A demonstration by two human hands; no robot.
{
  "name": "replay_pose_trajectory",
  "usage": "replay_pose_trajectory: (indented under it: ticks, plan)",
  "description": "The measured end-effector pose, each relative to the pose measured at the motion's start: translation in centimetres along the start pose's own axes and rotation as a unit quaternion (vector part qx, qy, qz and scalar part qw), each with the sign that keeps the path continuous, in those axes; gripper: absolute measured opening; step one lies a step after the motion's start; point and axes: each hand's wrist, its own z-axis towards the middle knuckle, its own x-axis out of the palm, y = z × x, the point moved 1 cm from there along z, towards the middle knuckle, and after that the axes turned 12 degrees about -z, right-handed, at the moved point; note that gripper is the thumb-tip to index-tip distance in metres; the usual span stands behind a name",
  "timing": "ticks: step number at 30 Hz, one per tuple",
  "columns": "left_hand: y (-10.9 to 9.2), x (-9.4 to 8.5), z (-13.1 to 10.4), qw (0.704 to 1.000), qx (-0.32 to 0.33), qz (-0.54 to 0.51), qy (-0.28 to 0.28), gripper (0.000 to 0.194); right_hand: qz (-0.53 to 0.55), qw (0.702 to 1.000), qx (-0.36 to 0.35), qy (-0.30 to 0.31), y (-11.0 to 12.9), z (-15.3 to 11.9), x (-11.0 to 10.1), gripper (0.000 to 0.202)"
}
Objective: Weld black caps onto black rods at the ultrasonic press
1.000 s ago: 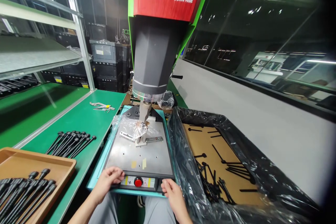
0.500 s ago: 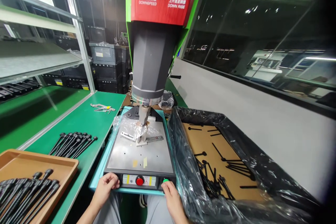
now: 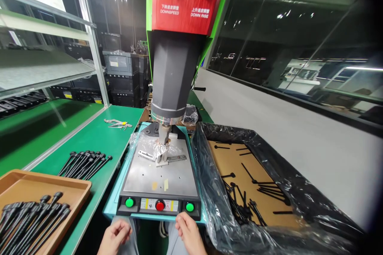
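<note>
My left hand (image 3: 117, 236) is below the left green button (image 3: 129, 202), over my lap, its fingers curled together; what they hold, if anything, is hidden. Just below the right green button (image 3: 189, 207), my right hand (image 3: 188, 229) has its fingers bent and pressed together, touching no button. Between the buttons is a red button (image 3: 160, 205) on the front panel of the press. The grey press head (image 3: 170, 71) points down at a small metal fixture (image 3: 162, 159) on the steel plate (image 3: 143, 181), with clear plastic film around it.
On the left, an orange tray (image 3: 85, 189) holds several black rods, and more black rods (image 3: 85, 165) lie on the green table (image 3: 119, 137) near pliers (image 3: 115, 122). A box lined with black plastic (image 3: 212, 191) stands on the right, with black rods on cardboard.
Both hands have come off the front panel and dropped toward my lap. The left green button, covered before, now shows, and the right one is fully visible.
</note>
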Motion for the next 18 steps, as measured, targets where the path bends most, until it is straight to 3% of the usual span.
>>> replay_pose_trajectory:
  ticks: [4, 8, 13, 16, 18]
  plan:
    - [-0.1, 0.3, 0.2, 1.000, 0.000, 0.018, -0.024, 0.048, 0.006, 0.999, -0.028, 0.022, 1.1, 0.1, 0.3, 0.047]
    - [-2.0, 1.8, 1.1, 1.000, 0.006, 0.004, -0.003, 0.044, 0.020, 0.999, -0.020, 0.025, 2.8, 0.1, 0.2, 0.050]
    - [-7.4, 5.8, 3.8, 0.991, 0.037, -0.073, 0.107, 0.040, 0.052, 0.997, -0.038, 0.031, 5.4, 0.9, 0.1, 0.049]
    - [-10.8, 8.8, 5.6, 0.970, 0.032, -0.141, 0.196, 0.061, 0.065, 0.995, -0.065, 0.031, 7.6, 2.1, -0.4, 0.044]
    - [-12.4, 10.7, 6.6, 0.956, 0.023, -0.187, 0.225, 0.079, 0.064, 0.994, -0.083, 0.025, 9.3, 3.1, -1.0, 0.040]
